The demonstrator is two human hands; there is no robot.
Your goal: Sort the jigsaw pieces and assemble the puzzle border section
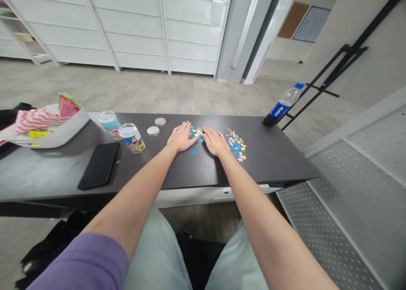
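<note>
Head cam: I see left hand [179, 138] and right hand [216, 142] palm-down, fingers stretched out, gripping nothing visible; under the palms, can't tell. Puzzle pile [196, 131] between both sets of fingers, second pile [236, 145] right of right fingers, round discs [153, 131] left of left fingers.
</note>
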